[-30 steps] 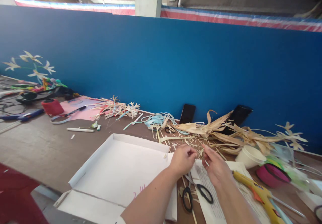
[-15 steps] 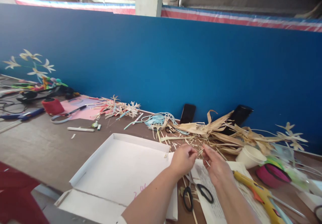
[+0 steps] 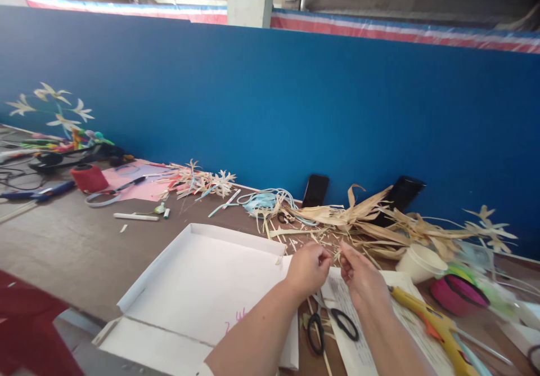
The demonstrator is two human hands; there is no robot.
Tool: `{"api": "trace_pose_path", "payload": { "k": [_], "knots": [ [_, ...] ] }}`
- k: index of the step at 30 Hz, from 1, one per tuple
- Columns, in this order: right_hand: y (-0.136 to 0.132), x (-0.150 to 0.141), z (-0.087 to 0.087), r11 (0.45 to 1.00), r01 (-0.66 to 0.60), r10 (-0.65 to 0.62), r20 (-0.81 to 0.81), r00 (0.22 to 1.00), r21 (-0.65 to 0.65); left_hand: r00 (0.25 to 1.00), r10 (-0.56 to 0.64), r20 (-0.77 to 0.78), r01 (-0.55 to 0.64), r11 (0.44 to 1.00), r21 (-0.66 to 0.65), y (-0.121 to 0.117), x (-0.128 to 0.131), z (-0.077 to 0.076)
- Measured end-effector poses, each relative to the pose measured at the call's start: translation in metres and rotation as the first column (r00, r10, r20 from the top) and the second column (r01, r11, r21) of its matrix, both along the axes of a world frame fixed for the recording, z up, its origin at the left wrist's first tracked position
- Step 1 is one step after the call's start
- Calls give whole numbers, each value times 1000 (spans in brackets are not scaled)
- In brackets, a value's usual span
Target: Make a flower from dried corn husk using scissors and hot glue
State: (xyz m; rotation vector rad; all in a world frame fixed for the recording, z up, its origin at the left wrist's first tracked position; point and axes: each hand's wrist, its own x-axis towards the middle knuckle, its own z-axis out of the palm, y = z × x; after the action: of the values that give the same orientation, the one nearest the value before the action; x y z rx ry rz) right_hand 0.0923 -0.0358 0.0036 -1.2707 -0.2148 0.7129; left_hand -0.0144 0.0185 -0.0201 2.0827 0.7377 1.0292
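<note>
My left hand point(image 3: 309, 269) and my right hand point(image 3: 363, 277) are raised close together over the scraps, fingers pinched. Between the fingertips shows a thin pale husk strip point(image 3: 336, 256), too small to make out fully. Both hands seem closed on it. Behind them lie dried corn husks point(image 3: 354, 215) and many cut bits. Below the hands, black-handled scissors point(image 3: 317, 331) lie with their blades partly hidden by my left wrist. A printed sheet point(image 3: 350, 331) lies under my right forearm.
An open white box point(image 3: 198, 274) lies left of my arms. To the right are a yellow glue gun point(image 3: 434, 319), a cream cup point(image 3: 421, 263) and a magenta roll point(image 3: 458, 294). Two dark phones point(image 3: 315, 190) lean on the blue partition point(image 3: 211, 100). Husk flowers point(image 3: 221, 183) lie further left.
Almost nothing differs. Both hands keep their pinched pose in the same place, with only a very slight shift of the view.
</note>
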Motion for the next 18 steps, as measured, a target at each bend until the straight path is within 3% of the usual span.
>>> {"api": "trace_pose_path", "payload": {
  "k": [12, 15, 18],
  "knots": [
    [-1, 5, 7, 998, 55, -53, 57, 997, -42, 1000, -29, 0, 29, 999, 16, -1, -2, 3],
    [-2, 5, 7, 996, 83, -80, 81, 993, -33, 1000, 4, 30, -1, 997, -81, 1, -3, 2],
    [-1, 5, 3, 994, 104, -96, 171, 981, -36, 996, 43, 84, -19, 963, -268, 4, -2, 2]
  ]
}}
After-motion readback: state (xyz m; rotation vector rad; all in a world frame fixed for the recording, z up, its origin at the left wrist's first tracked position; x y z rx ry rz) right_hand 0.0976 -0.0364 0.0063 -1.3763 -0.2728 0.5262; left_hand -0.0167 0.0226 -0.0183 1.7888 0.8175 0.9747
